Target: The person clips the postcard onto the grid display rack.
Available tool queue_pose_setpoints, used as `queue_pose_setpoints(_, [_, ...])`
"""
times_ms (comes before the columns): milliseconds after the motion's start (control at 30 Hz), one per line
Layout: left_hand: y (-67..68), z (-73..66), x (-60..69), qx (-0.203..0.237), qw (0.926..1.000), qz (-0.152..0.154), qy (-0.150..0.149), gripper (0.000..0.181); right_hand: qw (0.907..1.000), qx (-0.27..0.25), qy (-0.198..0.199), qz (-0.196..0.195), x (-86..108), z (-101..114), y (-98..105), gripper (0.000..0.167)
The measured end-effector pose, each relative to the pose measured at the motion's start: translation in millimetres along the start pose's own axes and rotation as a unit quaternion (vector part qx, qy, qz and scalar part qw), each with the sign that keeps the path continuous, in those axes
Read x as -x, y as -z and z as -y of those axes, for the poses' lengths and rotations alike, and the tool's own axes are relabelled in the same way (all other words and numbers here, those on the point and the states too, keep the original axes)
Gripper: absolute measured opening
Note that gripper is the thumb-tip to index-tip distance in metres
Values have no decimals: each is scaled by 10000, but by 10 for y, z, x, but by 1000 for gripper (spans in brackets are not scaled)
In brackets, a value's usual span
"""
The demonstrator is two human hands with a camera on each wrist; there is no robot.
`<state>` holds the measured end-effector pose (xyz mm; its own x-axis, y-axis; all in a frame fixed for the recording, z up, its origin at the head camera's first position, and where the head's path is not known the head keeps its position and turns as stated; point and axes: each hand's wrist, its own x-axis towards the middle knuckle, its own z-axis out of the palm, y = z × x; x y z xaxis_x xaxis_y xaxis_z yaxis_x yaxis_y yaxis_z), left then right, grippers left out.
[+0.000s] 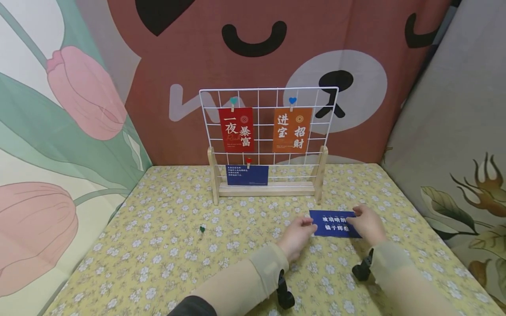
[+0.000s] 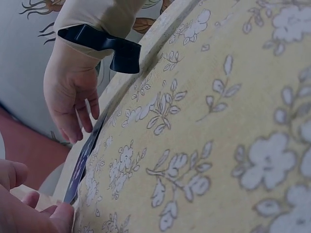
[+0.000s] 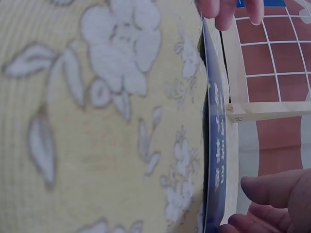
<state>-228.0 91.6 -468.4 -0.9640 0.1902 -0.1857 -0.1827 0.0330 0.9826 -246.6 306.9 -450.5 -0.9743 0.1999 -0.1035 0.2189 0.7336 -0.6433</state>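
Note:
A dark blue card (image 1: pixel 336 231) with white characters lies face up, low over the flowered cloth, with a dark gap under its edge. At its left end my left hand (image 1: pixel 295 239) pinches the edge between thumb and fingertips. My right hand (image 1: pixel 368 224) is over the card's right end; in the right wrist view its thumb (image 3: pixel 267 188) stands off the card and lower fingertips touch near the edge. Behind stands a white wire grid rack (image 1: pixel 269 89) holding a red card (image 1: pixel 237 142), an orange card (image 1: pixel 290 142) and another blue card (image 1: pixel 253 175), each clipped.
A small clip with a dark green heart (image 1: pixel 202 229) lies on the yellow flowered tablecloth (image 1: pixel 158 245), left of my hands. The rack's wooden feet (image 1: pixel 215 193) stand near the back. Printed curtains (image 1: pixel 237 70) hang behind and at the sides.

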Motion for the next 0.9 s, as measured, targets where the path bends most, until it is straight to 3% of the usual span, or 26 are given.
queue_pose_setpoints(367, [-19, 22, -3, -45, 9999, 43, 98, 31, 9999, 78, -96, 17, 9, -17, 1, 56])
queue_pose_setpoints(733, [10, -25, 1, 498, 9982, 12, 347, 30, 9994, 317, -80, 110, 23, 44, -91, 55])
queue_pose_setpoints(900, [44, -4, -8, 374, 9990, -88, 234, 39, 9996, 238, -22, 152, 30, 79, -134, 55])
